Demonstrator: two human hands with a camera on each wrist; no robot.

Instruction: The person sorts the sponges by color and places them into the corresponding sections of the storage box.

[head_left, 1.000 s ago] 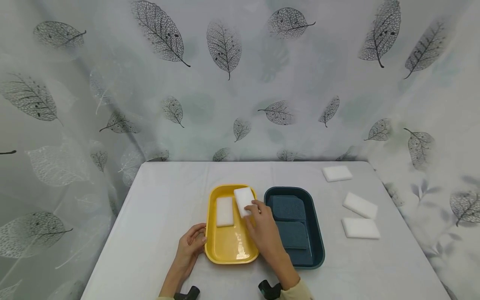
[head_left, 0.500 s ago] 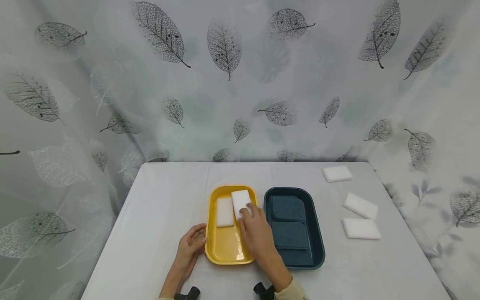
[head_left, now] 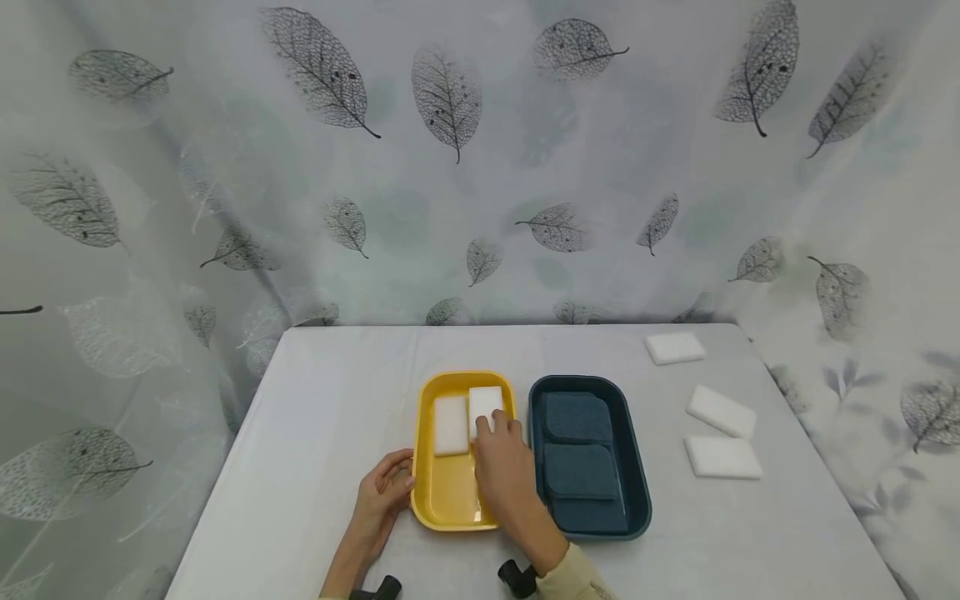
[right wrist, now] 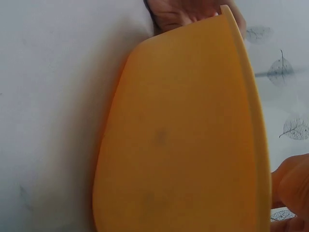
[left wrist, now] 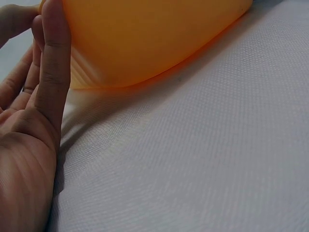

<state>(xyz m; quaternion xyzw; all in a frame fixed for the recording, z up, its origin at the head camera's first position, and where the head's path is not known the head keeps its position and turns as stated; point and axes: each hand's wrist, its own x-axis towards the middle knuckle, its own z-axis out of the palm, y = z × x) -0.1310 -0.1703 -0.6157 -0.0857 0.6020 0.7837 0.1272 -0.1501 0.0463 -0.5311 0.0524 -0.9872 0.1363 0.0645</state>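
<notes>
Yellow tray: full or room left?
Room left: the yellow tray has two white blocks toward its far end, bare surface nearer.

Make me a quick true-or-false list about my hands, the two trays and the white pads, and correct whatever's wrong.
1. Your left hand touches the yellow tray. True.
2. Your right hand touches a white pad inside the yellow tray. True.
3. Three white pads show in the yellow tray. False: two do.
4. The dark blue tray stands right of the yellow tray. True.
5. All the white pads lie inside trays. False: three loose pads lie on the table, right of the dark blue tray.
</notes>
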